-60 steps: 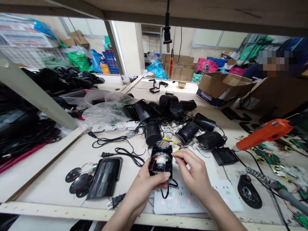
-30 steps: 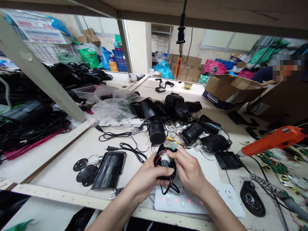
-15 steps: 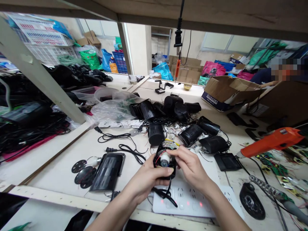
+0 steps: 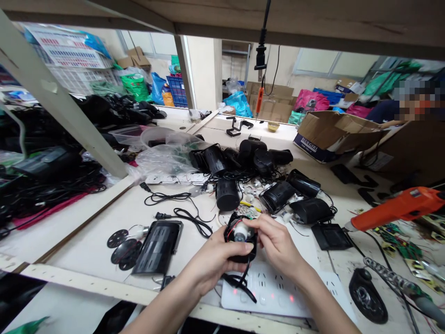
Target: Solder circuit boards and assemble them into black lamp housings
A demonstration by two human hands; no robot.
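My left hand (image 4: 222,250) is wrapped round an open black plastic housing (image 4: 239,255), its thumb lying over the front edge. Inside sits a small motor (image 4: 239,234) with a white end and a grey tip, red wires beside it. The bent fingers of my right hand (image 4: 274,239) are closed at the motor's white end; what the tips pinch is partly hidden. A black cord (image 4: 243,287) hangs from the housing over a white power strip (image 4: 267,287) with red lights. Just behind lies a round circuit board (image 4: 246,212), partly covered.
Black slotted housings (image 4: 227,195) are heaped behind my hands; another housing (image 4: 158,248) lies left beside round black discs (image 4: 127,253). At right are an orange tool (image 4: 396,208), a soldering iron (image 4: 392,276) and circuit boards (image 4: 406,241). A co-worker (image 4: 392,111) is beyond the carton (image 4: 333,134).
The view has shifted slightly, so the bench appears a little lower and further right. Both hands stay at the housing; the motor and the right fingertips have moved only slightly.
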